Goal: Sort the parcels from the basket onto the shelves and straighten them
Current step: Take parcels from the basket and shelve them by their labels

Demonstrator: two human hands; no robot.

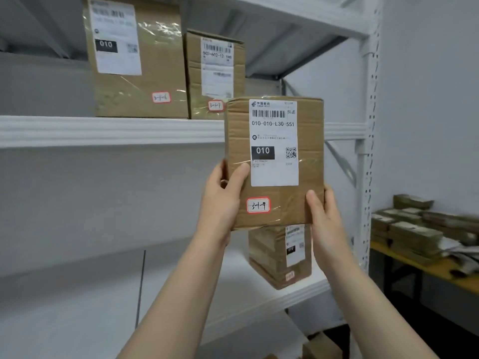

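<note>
Parcel (274,161) tagged 3-1-9 hangs upright in front of the rack. Its label faces me and its top overlaps the front edge of the upper shelf (103,130). I see the left hand (220,200) gripping its lower left side with the thumb curled over the front face, and the right hand (324,211) gripping the lower right side the same way. On the upper shelf, a big box (137,60) and a slimmer box (215,73) stand side by side near the front edge. Just below the held parcel, another box (280,255) sits near the right front corner of the lower shelf (298,296). A bench (414,265) with stacked flat packs stands at the right.
</note>
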